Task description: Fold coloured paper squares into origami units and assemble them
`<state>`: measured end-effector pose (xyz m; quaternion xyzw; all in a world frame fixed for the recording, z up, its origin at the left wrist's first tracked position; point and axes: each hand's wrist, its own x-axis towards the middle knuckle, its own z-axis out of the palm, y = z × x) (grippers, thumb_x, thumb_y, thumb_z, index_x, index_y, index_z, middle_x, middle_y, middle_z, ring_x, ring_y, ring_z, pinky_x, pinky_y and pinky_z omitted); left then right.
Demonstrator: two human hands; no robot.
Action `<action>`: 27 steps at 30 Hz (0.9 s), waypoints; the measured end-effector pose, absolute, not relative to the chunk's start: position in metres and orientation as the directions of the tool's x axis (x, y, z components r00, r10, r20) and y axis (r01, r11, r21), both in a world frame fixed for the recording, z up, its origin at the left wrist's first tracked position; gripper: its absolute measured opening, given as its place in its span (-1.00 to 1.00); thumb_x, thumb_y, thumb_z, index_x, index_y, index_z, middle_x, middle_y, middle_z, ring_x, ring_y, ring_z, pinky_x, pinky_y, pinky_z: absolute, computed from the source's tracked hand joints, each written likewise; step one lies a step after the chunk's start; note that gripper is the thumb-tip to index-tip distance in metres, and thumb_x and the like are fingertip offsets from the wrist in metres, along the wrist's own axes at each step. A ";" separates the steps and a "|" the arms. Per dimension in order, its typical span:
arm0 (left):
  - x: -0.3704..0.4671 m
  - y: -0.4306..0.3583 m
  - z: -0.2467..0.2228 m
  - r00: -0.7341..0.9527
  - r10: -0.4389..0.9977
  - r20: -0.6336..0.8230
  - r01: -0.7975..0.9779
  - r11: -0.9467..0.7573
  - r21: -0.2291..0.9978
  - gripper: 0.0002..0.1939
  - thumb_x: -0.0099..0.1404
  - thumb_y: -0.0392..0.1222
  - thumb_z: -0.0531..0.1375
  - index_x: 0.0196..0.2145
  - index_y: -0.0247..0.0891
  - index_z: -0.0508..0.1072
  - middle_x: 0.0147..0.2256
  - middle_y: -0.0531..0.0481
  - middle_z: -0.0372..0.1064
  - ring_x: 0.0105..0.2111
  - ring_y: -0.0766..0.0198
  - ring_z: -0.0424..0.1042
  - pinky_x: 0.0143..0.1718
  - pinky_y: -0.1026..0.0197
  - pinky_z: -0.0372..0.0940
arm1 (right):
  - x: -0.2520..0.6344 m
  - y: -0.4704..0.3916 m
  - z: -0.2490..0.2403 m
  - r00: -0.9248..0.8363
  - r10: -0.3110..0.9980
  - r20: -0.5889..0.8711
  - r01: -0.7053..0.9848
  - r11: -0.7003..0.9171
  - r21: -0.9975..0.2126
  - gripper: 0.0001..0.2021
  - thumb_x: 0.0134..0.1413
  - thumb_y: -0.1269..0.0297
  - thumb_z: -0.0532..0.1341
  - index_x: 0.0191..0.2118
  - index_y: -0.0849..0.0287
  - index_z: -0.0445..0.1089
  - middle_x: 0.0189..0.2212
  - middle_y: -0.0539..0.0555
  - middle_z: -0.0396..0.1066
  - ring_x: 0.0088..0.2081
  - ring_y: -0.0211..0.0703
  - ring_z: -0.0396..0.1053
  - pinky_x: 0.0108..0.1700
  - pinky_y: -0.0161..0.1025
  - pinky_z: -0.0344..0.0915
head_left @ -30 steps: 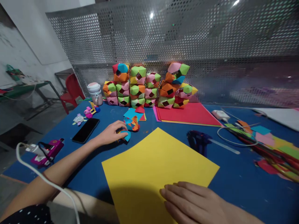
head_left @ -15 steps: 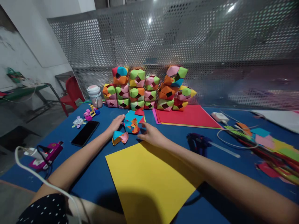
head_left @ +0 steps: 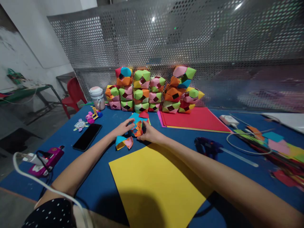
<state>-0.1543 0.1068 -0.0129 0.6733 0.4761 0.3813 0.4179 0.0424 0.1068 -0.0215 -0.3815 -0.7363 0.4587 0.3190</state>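
Note:
Between my two hands sits a small blue and orange folded paper ball (head_left: 137,129) on the blue table. My left hand (head_left: 123,127) has its fingers bent against the ball's left side. From the right, my right hand (head_left: 151,133) closes on it with fingers and thumb. A loose curled paper piece (head_left: 123,143) in blue, yellow and pink lies just in front of my left hand. Behind the ball are a blue paper sheet (head_left: 135,116) and a red paper scrap (head_left: 143,115). Under my right forearm a large yellow paper sheet (head_left: 154,180) lies flat.
Stacked paper balls (head_left: 142,95) stand at the back before a perforated metal panel (head_left: 142,41). Red sheets (head_left: 199,118) lie right of them. A glue gun (head_left: 209,147), cables and paper scraps (head_left: 280,144) are rightward. Leftward are a phone (head_left: 87,136) and a power strip (head_left: 47,161).
Both hands have come closer together around the blue and orange paper ball, and their fingers now meet its sides. The view has shifted slightly left.

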 end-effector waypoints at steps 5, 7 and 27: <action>-0.167 0.095 0.001 0.390 0.914 0.113 0.428 -0.288 0.857 0.20 -0.27 -0.14 0.44 0.27 -0.21 -0.07 0.29 -0.20 -0.17 0.26 -0.04 -0.09 0.23 0.04 -0.07 | 0.043 0.115 -0.017 -0.571 0.821 0.009 0.249 0.183 -0.951 -0.32 -0.34 0.40 0.38 0.00 0.16 0.13 -0.42 -0.07 0.37 -0.58 -0.32 0.33 -0.58 -0.35 0.34; -0.169 0.094 0.003 0.435 0.894 0.101 0.465 -0.320 0.826 0.22 -0.24 -0.13 0.43 0.29 -0.21 -0.13 0.29 -0.21 -0.21 0.27 -0.03 -0.12 0.23 0.03 -0.08 | 0.041 0.117 -0.017 -0.577 0.817 -0.011 0.239 0.157 -0.958 -0.30 -0.35 0.41 0.39 0.02 0.15 0.12 -0.41 -0.07 0.37 -0.60 -0.34 0.32 -0.61 -0.37 0.33; -0.166 0.110 -0.014 0.375 0.917 0.136 0.450 -0.308 0.838 -0.34 0.06 0.04 0.26 0.10 -0.19 0.28 0.13 -0.12 0.19 0.15 0.08 0.14 0.19 0.09 -0.01 | 0.033 0.117 -0.020 -0.526 0.851 -0.004 0.141 0.082 -0.987 -0.32 -0.36 0.45 0.39 0.01 0.24 0.20 -0.52 -0.08 0.41 -0.63 -0.33 0.33 -0.62 -0.38 0.33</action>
